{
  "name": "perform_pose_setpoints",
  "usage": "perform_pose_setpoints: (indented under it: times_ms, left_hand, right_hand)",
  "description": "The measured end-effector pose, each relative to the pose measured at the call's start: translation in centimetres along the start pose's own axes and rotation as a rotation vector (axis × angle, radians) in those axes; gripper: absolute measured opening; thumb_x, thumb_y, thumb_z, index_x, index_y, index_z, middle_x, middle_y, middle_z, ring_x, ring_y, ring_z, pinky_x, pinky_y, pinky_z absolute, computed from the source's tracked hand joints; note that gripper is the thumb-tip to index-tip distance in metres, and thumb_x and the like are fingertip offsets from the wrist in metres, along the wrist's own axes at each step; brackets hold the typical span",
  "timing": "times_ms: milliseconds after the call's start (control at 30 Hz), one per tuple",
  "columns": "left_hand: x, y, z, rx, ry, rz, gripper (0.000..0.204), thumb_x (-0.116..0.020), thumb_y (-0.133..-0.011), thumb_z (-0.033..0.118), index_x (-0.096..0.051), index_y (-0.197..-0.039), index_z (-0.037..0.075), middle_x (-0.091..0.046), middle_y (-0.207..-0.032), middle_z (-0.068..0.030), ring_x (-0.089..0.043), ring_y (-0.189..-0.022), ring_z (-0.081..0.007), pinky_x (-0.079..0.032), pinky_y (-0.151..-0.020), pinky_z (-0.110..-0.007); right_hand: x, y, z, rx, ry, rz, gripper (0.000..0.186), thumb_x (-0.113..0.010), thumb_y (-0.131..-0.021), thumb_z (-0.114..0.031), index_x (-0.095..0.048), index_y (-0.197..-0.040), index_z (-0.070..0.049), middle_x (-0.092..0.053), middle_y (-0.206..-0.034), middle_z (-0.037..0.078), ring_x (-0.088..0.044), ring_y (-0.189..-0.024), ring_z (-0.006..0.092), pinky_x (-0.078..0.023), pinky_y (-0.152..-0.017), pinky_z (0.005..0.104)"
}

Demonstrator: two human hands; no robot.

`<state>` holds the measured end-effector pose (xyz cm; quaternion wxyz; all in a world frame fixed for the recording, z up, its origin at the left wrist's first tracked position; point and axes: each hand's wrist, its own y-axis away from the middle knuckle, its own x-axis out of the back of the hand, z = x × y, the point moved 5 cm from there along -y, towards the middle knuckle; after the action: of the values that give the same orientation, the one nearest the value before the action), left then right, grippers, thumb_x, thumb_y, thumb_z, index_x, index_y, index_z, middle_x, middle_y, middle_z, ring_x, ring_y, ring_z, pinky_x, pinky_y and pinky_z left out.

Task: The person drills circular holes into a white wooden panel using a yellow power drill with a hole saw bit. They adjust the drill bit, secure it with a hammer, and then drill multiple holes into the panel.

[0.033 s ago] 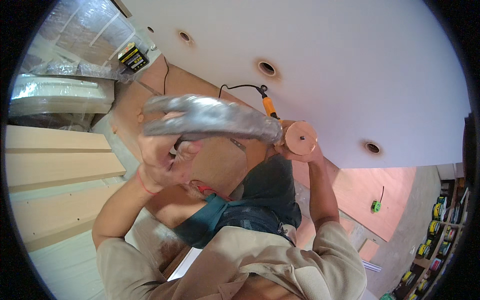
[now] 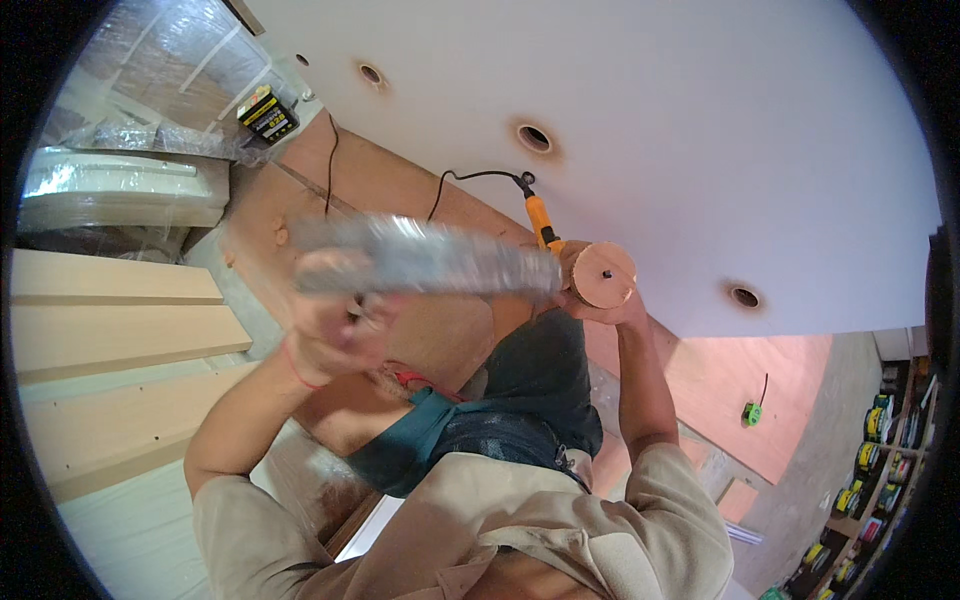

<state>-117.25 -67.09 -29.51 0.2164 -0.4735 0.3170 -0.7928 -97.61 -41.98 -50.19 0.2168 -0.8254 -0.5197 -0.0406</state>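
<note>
Grasping one silver-grey, elongated object [image 2: 430, 258], the left hand [image 2: 345, 335] has its fingers bent round the left end; motion blur hides the object's exact kind. The right hand [image 2: 588, 309] is closed about the head of one orange power tool [image 2: 539, 212], just behind one round wooden disc [image 2: 603, 286] with a single dark fastener at its centre; the hand hides part of the joint between tool and disc. The right end of the silver-grey object lies just beside the disc; whether the two touch cannot be told. One black cable [image 2: 470, 174] leaves the rear of the tool, which overlaps the lower-left edge of one large white panel [image 2: 700, 120]. Four round holes [image 2: 534, 138] are visible in the panel: three toward its upper-left corner, spaced along the lower-left edge, and one near its lower edge at right. Three of the four have brownish rims. One red band [image 2: 305, 377] circles the left wrist. One small green object [image 2: 752, 412] lies near the right edge of a reddish sheet [image 2: 735, 370] at floor level. One black-and-yellow box [image 2: 267, 117] stands beyond the panel's upper-left edge, next to plastic-wrapped goods [image 2: 125, 190].
</note>
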Motion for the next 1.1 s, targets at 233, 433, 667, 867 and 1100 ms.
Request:
perform_pose_setpoints:
  times_ms: [233, 433, 667, 867, 1100]
  left_hand:
    - [-2.0, 0.3, 0.1, 0.017, -0.087, -0.384, 0.03, -0.077, -0.083, 0.018, -0.069, -0.111, 0.01, -0.052, -0.069, -0.0078, -0.059, -0.058, -0.0262, -0.047, -0.053, -0.038]
    - [-1.3, 4.4, -9.1, 0.304, -0.177, -0.452, 0.033, -0.072, -0.088, 0.029, -0.07, -0.115, 0.01, -0.066, -0.083, -0.0146, -0.068, -0.072, -0.0343, -0.053, -0.063, -0.045]
    - [-14.4, 20.7, -19.9, 0.766, -0.421, -1.234, 0.04, -0.064, -0.094, 0.049, -0.077, -0.112, 0.015, -0.076, -0.096, -0.0168, -0.073, -0.094, -0.0379, -0.057, -0.08, -0.051]
    - [-26.7, 32.2, -22.2, 0.715, -0.329, -1.419, 0.033, -0.068, -0.089, 0.045, -0.079, -0.11, 0.021, -0.077, -0.105, -0.0106, -0.073, -0.101, -0.0336, -0.051, -0.092, -0.059]
    - [-22.0, 27.7, -23.2, 1.048, -0.265, -0.9, 0.044, -0.059, -0.098, 0.025, -0.059, -0.14, 0.012, -0.061, -0.137, -0.0181, -0.061, -0.123, -0.0346, -0.046, -0.105, -0.053]
  right_hand:
    - [0.4, -1.8, -1.4, 0.241, 0.027, -0.032, 0.054, -0.094, -0.064, -0.021, -0.067, -0.11, -0.007, -0.071, -0.106, 0.006, -0.067, -0.098, 0.0209, -0.054, -0.086, 0.0396]
    - [2.5, -0.8, -1.9, -0.052, -0.165, 0.033, 0.038, -0.086, -0.074, -0.011, -0.06, -0.101, -0.008, -0.067, -0.1, 0.003, -0.063, -0.082, 0.0188, -0.054, -0.077, 0.0385]
    - [3.3, -1.9, -6.4, 0.302, -0.458, 0.237, 0.038, -0.082, -0.079, -0.001, -0.055, -0.103, -0.01, -0.061, -0.097, 0.006, -0.059, -0.079, 0.0161, -0.053, -0.071, 0.0352]
    - [-0.3, -2.9, -4.9, 0.065, -0.603, 0.269, 0.035, -0.08, -0.08, 0.002, -0.054, -0.102, -0.008, -0.059, -0.092, 0.008, -0.063, -0.069, 0.0201, -0.054, -0.058, 0.0324]
    - [-3.9, -1.0, 0.7, -0.249, -0.514, 0.269, 0.03, -0.077, -0.081, 0.005, -0.058, -0.102, -0.004, -0.064, -0.091, 0.008, -0.065, -0.069, 0.0181, -0.056, -0.06, 0.0328]
